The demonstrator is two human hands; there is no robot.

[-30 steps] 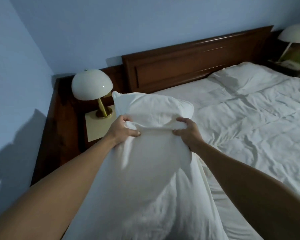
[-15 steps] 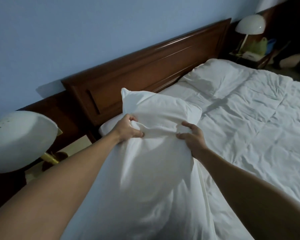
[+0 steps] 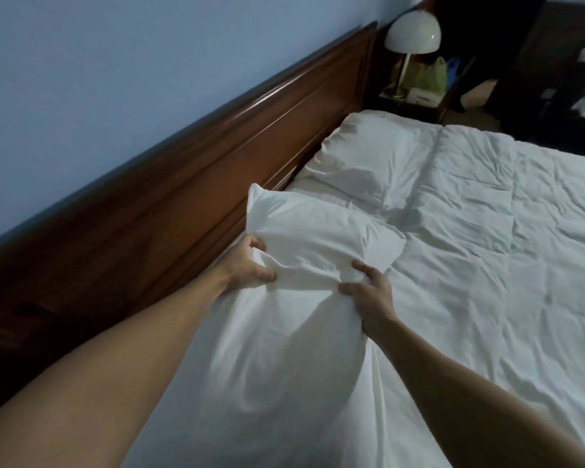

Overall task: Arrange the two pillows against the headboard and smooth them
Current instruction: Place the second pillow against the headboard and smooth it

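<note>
I hold a white pillow (image 3: pixel 304 251) over the near end of the bed, its far corner close to the dark wooden headboard (image 3: pixel 217 177). My left hand (image 3: pixel 247 265) pinches its left side and my right hand (image 3: pixel 368 292) pinches its right side, bunching the cover between them. A second white pillow (image 3: pixel 372 157) lies flat at the far end of the bed, against the headboard. The near part of the held pillow hangs down between my arms.
A wrinkled white duvet (image 3: pixel 487 265) covers the bed on the right. Beyond the far pillow stands a bedside table with a white dome lamp (image 3: pixel 412 32) and bags. The blue wall (image 3: pixel 115 62) runs behind the headboard.
My view has swung right, so the near lamp has left the frame. The held pillow has moved over the bed toward the headboard, still gripped by both hands.
</note>
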